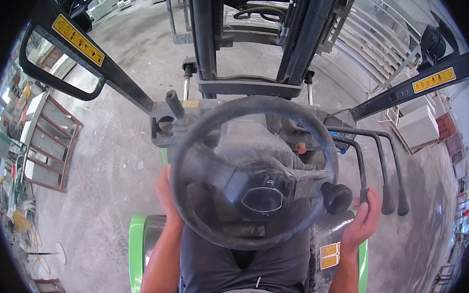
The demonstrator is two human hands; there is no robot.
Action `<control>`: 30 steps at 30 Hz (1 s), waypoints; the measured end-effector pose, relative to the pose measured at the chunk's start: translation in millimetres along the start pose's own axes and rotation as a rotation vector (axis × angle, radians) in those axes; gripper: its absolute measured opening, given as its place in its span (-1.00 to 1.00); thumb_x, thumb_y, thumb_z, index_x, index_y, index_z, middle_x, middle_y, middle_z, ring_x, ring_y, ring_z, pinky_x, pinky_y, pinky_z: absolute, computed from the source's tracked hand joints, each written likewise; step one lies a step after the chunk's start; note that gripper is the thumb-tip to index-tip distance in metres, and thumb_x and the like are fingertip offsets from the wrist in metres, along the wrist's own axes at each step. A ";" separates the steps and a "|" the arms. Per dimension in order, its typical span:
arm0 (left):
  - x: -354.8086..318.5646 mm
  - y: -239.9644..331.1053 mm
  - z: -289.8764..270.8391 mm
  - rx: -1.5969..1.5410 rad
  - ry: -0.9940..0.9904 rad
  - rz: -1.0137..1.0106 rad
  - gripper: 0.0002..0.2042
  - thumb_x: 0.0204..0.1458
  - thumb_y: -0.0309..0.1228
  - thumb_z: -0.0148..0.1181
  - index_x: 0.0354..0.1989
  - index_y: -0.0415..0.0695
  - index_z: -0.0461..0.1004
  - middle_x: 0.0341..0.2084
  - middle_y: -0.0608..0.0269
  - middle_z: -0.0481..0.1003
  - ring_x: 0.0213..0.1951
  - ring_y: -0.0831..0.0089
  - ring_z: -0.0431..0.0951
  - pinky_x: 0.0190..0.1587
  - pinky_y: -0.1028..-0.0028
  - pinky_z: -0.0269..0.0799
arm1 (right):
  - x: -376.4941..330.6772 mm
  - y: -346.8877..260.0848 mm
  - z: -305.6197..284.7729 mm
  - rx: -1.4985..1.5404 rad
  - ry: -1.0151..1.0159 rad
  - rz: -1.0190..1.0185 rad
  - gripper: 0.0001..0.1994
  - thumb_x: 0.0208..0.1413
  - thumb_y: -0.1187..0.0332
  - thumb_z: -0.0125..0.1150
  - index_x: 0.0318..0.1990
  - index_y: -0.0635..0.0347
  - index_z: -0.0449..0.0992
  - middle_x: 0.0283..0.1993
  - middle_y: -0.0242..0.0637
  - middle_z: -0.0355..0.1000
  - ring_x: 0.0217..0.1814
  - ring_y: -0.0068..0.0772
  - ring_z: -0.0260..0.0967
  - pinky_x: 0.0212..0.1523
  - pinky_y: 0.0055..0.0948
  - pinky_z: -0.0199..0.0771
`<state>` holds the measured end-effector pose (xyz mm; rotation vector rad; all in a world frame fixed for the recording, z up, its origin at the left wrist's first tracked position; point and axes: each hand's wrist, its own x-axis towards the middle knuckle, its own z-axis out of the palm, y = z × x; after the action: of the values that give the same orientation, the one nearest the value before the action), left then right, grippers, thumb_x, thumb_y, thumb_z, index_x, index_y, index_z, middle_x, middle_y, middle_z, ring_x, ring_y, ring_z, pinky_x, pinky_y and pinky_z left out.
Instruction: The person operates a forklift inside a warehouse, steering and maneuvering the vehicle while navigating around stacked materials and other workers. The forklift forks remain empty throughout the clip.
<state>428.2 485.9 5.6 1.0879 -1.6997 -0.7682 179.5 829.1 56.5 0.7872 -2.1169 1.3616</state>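
Note:
The black steering wheel (256, 104) of a forklift stands in front of me, with a round spinner knob (339, 199) on its right side. At its left rim is my left hand (168, 196); the fingers are largely hidden behind the rim, so their grip does not show. My right hand (363, 221) has its fingers closed around the grip of the nearest black control lever (360, 162), just right of the spinner knob. Two more bent levers, a middle one (387, 196) and an outer one (402, 202), stand farther right, apart from the hand.
Ahead rises the dark mast (203, 37), between slanted cab posts bearing yellow labels. A red button (301, 147) sits on the dashboard. Left on the dusty floor stands a red-brown rack (51, 151) with pale panels; at right are stacked white slabs (419, 125) and long pale lengths (370, 42).

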 end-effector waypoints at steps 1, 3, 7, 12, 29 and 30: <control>1.1 -1.5 -0.4 0.039 -0.017 0.029 -0.80 0.24 -0.39 0.07 -0.34 -0.29 0.46 -0.55 -0.05 0.46 -0.48 0.02 0.48 -0.36 0.14 0.34 | -3.8 1.3 -0.1 -0.013 0.001 -0.002 -0.69 0.36 0.56 -0.06 0.19 0.36 0.44 0.28 -0.04 0.41 -0.13 -0.39 0.53 -0.21 -0.48 0.54; 1.7 -5.3 -1.8 0.173 -0.029 0.125 -0.63 0.39 -0.20 -0.05 -0.19 -0.26 0.56 -0.46 -0.05 0.55 -0.41 0.16 0.56 -0.30 0.22 0.43 | -14.4 4.1 -0.3 -0.011 0.012 0.005 -0.69 0.36 0.56 -0.06 0.19 0.37 0.44 0.28 -0.03 0.41 -0.14 -0.38 0.53 -0.21 -0.48 0.55; -2.3 -8.6 -4.6 0.129 -0.022 0.062 -0.62 0.40 -0.19 -0.05 -0.20 -0.27 0.56 -0.50 0.00 0.53 -0.43 0.20 0.51 -0.30 0.23 0.42 | -34.1 6.7 -0.6 0.027 0.011 0.042 -0.69 0.36 0.57 -0.07 0.19 0.38 0.44 0.28 -0.01 0.40 -0.13 -0.35 0.53 -0.20 -0.48 0.58; -2.0 3.3 -7.1 0.093 -0.022 0.038 -0.61 0.40 -0.20 -0.04 -0.30 -0.30 0.52 -0.57 0.02 0.43 -0.47 0.41 0.38 -0.34 0.28 0.37 | -20.8 -1.7 -2.1 -0.002 -0.014 0.047 -0.69 0.36 0.56 -0.07 0.18 0.40 0.44 0.27 0.00 0.40 0.03 -0.26 0.50 -0.06 -0.38 0.58; 31.4 36.4 -8.9 -0.094 -0.108 -0.045 -0.56 0.41 -0.22 -0.05 -0.48 -0.30 0.37 -0.64 0.30 0.27 -0.45 0.56 0.23 -0.42 0.33 0.25 | 65.1 -108.7 40.5 0.346 -0.303 -0.309 -0.70 0.01 0.44 0.37 -0.07 0.27 0.56 -0.02 -0.08 0.53 0.03 0.00 0.47 0.14 -0.08 0.46; 40.8 43.6 -8.6 -0.129 -0.142 -0.080 -0.57 0.40 -0.23 -0.04 -0.49 -0.30 0.36 -0.63 0.32 0.26 -0.45 0.57 0.23 -0.42 0.34 0.24 | 63.9 -109.6 43.7 0.339 -0.281 -0.289 -0.71 -0.01 0.45 0.38 -0.10 0.25 0.56 -0.06 -0.11 0.54 0.01 0.00 0.48 0.13 -0.08 0.46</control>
<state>415.7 466.3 61.2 1.0377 -1.7061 -1.0126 206.4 739.5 152.7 1.4358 -1.8903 1.5375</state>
